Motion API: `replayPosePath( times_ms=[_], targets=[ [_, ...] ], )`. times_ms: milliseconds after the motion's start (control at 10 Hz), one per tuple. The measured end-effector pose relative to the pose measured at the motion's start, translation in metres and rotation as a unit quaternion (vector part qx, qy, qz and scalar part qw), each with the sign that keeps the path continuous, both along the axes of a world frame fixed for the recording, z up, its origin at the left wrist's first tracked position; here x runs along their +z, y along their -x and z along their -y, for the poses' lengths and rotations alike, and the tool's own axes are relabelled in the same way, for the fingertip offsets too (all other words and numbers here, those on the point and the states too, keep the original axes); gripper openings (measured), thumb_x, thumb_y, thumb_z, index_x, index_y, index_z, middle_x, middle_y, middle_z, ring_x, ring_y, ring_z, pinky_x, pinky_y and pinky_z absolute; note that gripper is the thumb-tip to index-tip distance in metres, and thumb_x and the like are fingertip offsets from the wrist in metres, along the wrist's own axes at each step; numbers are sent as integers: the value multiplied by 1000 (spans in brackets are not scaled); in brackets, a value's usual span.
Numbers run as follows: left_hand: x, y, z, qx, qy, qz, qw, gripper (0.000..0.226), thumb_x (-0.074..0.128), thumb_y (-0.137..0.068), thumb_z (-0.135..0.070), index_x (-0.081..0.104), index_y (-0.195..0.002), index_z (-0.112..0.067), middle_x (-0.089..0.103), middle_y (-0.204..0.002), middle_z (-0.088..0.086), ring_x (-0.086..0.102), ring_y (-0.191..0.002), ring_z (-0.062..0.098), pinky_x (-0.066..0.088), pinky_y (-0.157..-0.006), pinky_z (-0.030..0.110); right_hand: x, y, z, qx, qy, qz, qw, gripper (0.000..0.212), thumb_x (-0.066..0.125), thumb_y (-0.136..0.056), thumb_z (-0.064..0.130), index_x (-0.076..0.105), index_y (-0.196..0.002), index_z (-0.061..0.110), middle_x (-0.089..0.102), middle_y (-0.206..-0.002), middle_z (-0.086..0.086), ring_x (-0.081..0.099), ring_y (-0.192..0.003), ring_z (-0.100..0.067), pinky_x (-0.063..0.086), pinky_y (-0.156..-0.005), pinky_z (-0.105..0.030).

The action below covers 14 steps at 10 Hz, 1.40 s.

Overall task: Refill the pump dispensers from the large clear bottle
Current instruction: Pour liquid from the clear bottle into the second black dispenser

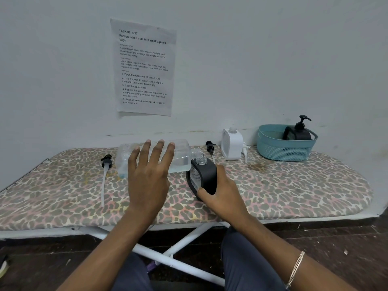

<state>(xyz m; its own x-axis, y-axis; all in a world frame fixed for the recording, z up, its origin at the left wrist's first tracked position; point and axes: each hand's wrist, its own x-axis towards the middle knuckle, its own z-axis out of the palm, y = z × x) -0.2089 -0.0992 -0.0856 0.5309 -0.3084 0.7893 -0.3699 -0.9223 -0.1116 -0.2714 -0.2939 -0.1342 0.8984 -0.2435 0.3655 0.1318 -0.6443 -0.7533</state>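
Clear plastic, the big bottle (155, 156) lies tipped on its side over the leopard-print surface (63, 198), its open neck touching the mouth of a black dispenser (204, 177). A little liquid pools in the bottle's lower side. The left hand (148, 175) grasps the bottle from the near side, fingers spread across it. The right hand (222, 194) is clenched round the black dispenser, which leans toward the bottle. A black pump (106, 175) with its long tube lies left of the bottle; another pump (210, 148) lies behind the dispenser. A white dispenser (232, 144) stands uncapped near the wall. To its right, a teal basket (285, 150) holds a second black dispenser (298, 132) with its pump on.
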Motion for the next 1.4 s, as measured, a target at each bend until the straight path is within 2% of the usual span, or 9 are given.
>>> replayPosePath(
  times_ms=[700,900,1400],
  targets=[
    [1,1,0,2,-1,-2,1000,73,63,-78,14,58,-145,-15,61,-145,13,49,-141,40,30,-118,55,1,0,0,-2,-4,-6,1000,50,73,-85,40,42,-124,32,67,-97,11,66,-85,-8,58,-71,-35],
    [1,0,0,5,-5,-1,1000,74,62,-77,14,58,-145,-15,61,-145,12,50,-141,39,29,-118,54,1,1,-1,-2,-1,-3,1000,47,72,-85,38,41,-120,34,66,-96,11,65,-84,-6,57,-68,-31],
    [2,1,0,8,-8,-3,1000,74,64,-77,13,58,-145,-15,61,-145,12,50,-141,40,29,-118,54,1,0,-1,-3,0,0,1000,50,73,-85,40,41,-124,34,68,-98,11,67,-85,-7,60,-72,-36]
  ],
)
